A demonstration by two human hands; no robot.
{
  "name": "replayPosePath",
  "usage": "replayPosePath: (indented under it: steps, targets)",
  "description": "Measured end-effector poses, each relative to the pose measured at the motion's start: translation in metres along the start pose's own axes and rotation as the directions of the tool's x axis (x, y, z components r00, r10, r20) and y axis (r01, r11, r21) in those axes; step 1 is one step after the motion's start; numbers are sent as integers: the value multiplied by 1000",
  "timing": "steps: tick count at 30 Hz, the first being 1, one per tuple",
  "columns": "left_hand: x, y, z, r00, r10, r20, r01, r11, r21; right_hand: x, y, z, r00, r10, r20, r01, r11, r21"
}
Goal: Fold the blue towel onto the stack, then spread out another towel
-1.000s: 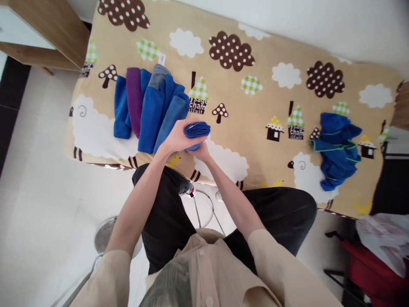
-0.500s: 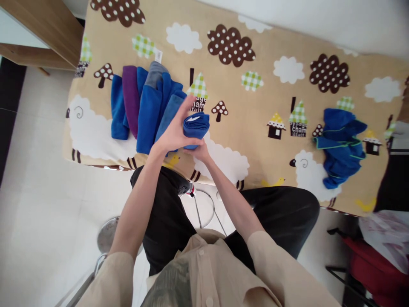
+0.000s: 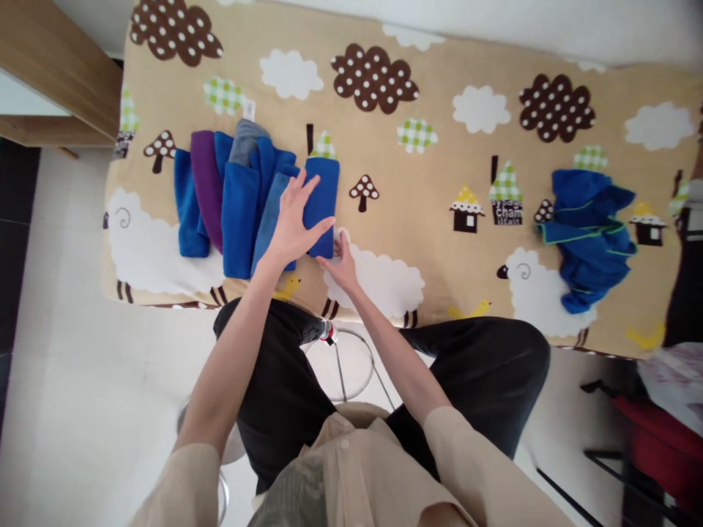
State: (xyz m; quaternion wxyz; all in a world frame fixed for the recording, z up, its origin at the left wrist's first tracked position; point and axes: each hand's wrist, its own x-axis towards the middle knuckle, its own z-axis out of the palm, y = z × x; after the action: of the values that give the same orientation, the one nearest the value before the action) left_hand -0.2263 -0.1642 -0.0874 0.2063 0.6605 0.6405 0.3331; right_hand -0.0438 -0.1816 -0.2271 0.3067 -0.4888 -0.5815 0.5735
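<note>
- Pressing flat, the left hand lies palm-down with fingers spread over the folded blue cloth, its grip apart and clamped on nothing, seemingly to keep the folds from springing up.
- At the cloth's 6 o'clock end, the right hand touches the edge, fingers loose and apart.
- The cloth lies on the patterned bed cover, at the 3 o'clock end of a row of folded cloths, overlapped like shingles.
- Far toward 3 o'clock, a heap of unfolded blue cloths sits well apart.
</note>
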Motion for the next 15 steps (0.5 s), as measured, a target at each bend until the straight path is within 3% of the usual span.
replayPosePath:
  steps: [5, 8, 11, 15]
  targets:
    - [44, -10, 75, 970, -74, 230, 8, 961, 275, 2, 0, 18, 996, -64, -57, 57, 992, -113]
    - [67, -14, 108, 943, -138, 304, 8, 920, 392, 5, 0, 27, 997, -72, -6, 70, 978, -195]
    - [79, -28, 117, 947, -207, 247, 71, 881, 468, 12, -1, 32, 998, -48, 46, 58, 963, -262]
    - [81, -60, 98, 956, -198, 216, 66, 864, 499, 27, -5, 48, 994, -58, 91, 85, 941, -328]
